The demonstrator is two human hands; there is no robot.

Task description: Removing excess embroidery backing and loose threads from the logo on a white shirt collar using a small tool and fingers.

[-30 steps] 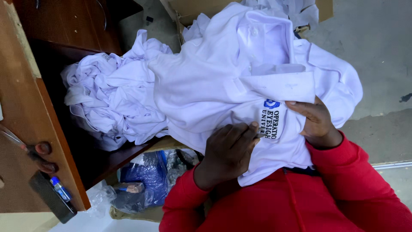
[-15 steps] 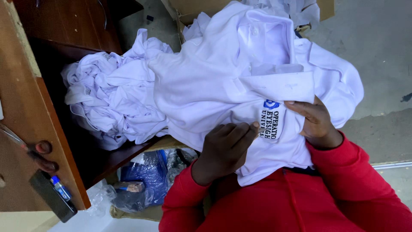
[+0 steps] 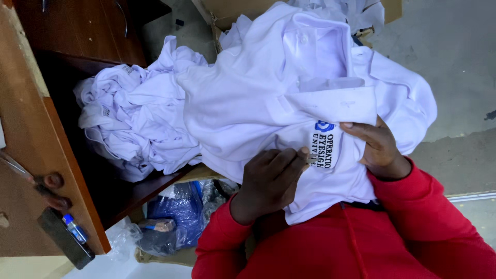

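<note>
Your left hand (image 3: 271, 178) pinching a small metal tool at the white collared cotton shirt (image 3: 289, 103), your right hand (image 3: 374, 144) gripping its fabric beside the printed chest emblem (image 3: 324, 142).

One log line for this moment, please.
left hand: pinching small tool at shirt emblem | right hand: holding white polo shirt | shirt pile: beside

Both hands (image 3: 320, 165) on white polo shirt (image 3: 268, 103)

Shirt (image 3: 268, 103) on lap; shirt pile (image 3: 129, 124) left, in shelf (image 3: 67, 170).
</note>
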